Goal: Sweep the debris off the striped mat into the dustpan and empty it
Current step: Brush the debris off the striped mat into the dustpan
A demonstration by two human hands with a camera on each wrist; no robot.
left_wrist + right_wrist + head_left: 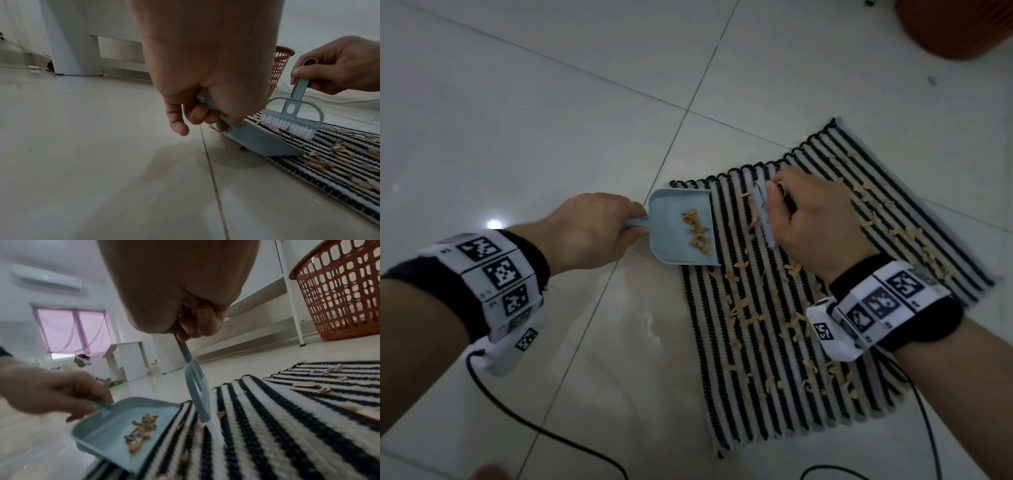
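Left hand (pixel 589 233) clamped round the handle of a small pale-blue plastic dustpan (pixel 674 226), fingers curled under it. Dustpan tilted, its open lip resting on the left edge of the black-and-white striped woven mat (pixel 808 308), its handle end raised over the white tiled floor (pixel 517 102). A clump of tan flaky debris (pixel 697 233) lies inside the pan near the lip.

Right hand (pixel 815 222) gripping the thin handle of a pale-blue hand brush with white bristles (pixel 292 123). Bristles down on the mat, just right of the dustpan lip, a few flakes between the two.

More tan flakes scattered over the mat, near and far right of the brush.

Orange perforated plastic basket (pixel 339 295) stands on the floor beyond the mat's far right corner, well apart.
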